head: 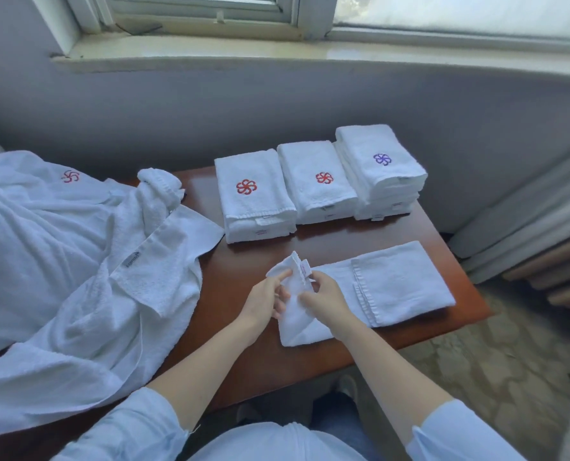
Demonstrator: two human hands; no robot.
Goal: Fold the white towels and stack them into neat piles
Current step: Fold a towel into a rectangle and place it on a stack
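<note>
A large heap of unfolded white towels (pixel 77 261) covered the left of the surface (pixel 243 261), so much folding seemingly remained. Three folded piles (pixel 316 181) stood side by side at the back. Near the front edge lay a half-folded towel (pixel 400 284); the left hand (pixel 263 301) and right hand (pixel 326 301) held its raised left end, fingers pinching the cloth

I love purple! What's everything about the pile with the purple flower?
The purple-flower pile is a neat stack of folded white fluffy towels. A purple pinwheel flower is stitched on top. Small tags peep from its near edges. It sits on the brown table, at the far right corner, close beside the middle pile.
</note>
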